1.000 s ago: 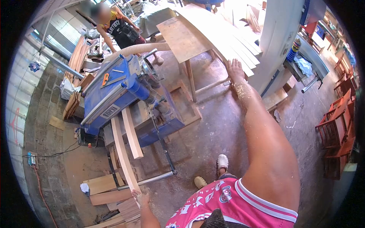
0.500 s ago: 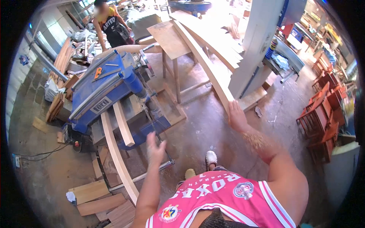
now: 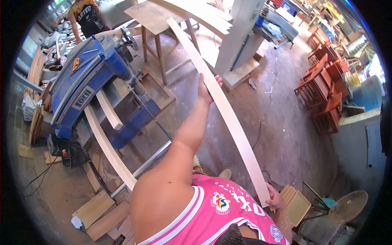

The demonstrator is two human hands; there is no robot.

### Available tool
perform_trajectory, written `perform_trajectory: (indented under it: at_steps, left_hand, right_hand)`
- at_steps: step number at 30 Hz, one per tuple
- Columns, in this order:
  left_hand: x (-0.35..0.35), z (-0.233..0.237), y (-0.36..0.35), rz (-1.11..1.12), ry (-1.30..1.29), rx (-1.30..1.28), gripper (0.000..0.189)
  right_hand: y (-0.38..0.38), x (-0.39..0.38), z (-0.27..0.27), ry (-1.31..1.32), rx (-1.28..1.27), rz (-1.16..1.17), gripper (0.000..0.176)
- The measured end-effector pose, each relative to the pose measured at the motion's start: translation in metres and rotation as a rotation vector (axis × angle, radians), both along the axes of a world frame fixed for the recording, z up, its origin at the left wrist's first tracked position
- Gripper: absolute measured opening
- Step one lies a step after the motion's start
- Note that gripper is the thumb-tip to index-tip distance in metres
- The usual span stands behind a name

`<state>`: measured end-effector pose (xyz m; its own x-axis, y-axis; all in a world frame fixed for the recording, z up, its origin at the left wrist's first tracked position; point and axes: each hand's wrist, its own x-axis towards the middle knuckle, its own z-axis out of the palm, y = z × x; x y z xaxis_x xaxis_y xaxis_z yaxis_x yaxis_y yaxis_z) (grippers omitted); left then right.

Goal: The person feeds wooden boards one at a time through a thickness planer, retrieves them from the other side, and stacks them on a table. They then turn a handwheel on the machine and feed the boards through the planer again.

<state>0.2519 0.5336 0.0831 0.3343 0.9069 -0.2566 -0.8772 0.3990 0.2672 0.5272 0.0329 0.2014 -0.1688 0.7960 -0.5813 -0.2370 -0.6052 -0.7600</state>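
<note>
A long pale wooden board runs from the wooden stand down to my right side. My left hand is wrapped round its middle from beneath, thumb along one edge and fingertips showing past the other. At the near end, beside my pink jersey, my right hand grips the board's edge. To the left is a blue thickness planer. A long wooden strip and a shorter wooden piece stick out of the planer towards me.
A pale post rises beyond the board. Reddish wooden chairs line the right side, with a round fan-like disc nearer me. Offcuts lie at lower left. Another person stands behind the planer.
The board has come back towards me, away from the others at the stand. My left hand, empty before, now holds its middle; my right hand has moved back to my side with its end.
</note>
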Motion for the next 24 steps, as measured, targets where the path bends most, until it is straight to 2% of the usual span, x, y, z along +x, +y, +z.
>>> perform_trajectory:
  at_steps: [1,3,5,6,7,8,9,11,13,15,19,21,23,24]
  left_hand:
    - [0.008,-0.003,-0.017,-0.006,-0.003,-0.010,0.082]
    - [0.018,0.001,-0.060,0.020,0.197,-0.020,0.078]
    - [0.026,0.001,-0.109,0.019,0.199,-0.056,0.075]
    - [0.028,0.007,-0.135,-0.019,0.225,-0.028,0.075]
    - [0.031,0.009,-0.159,-0.053,0.250,-0.001,0.075]
    - [0.031,0.001,-0.181,-0.096,0.156,0.002,0.065]
    - [0.030,0.006,-0.204,-0.081,0.165,-0.001,0.065]
    - [0.027,0.017,-0.254,-0.178,0.377,0.135,0.053]
    - [0.026,0.013,-0.298,-0.182,0.386,0.124,0.047]
    - [0.026,0.017,-0.348,-0.177,0.589,0.047,0.046]
    - [0.018,0.016,-0.428,-0.178,0.644,-0.003,0.045]
    - [0.015,0.011,-0.455,-0.136,0.714,0.000,0.050]
    - [0.014,0.019,-0.472,0.050,0.449,-0.173,0.056]
    - [0.018,0.010,-0.474,0.174,0.499,-0.197,0.078]
  right_hand:
    - [-0.023,0.007,-0.007,-0.056,-0.018,-0.042,0.098]
    - [-0.059,0.019,-0.020,-0.105,-0.033,-0.086,0.092]
    - [-0.096,0.034,-0.030,-0.162,-0.147,-0.080,0.066]
    - [-0.119,0.046,-0.041,-0.160,-0.150,-0.077,0.066]
    - [-0.145,0.060,-0.054,-0.234,-0.182,-0.078,0.055]
    - [-0.168,0.073,-0.067,-0.305,-0.214,-0.074,0.043]
    - [-0.187,0.085,-0.081,-0.298,-0.213,-0.058,0.043]
    - [-0.226,0.108,-0.110,-0.375,-0.214,-0.079,0.029]
    - [-0.264,0.135,-0.136,-0.424,-0.223,0.010,0.027]
    - [-0.292,0.159,-0.156,-0.475,-0.231,0.111,0.027]
    - [-0.338,0.193,-0.181,-0.483,-0.267,0.291,0.029]
    - [-0.344,0.196,-0.175,-0.511,-0.242,0.375,0.031]
    - [-0.351,0.185,-0.153,-0.740,-0.094,0.286,0.034]
    - [-0.359,0.188,-0.162,-0.935,-0.012,0.283,0.044]
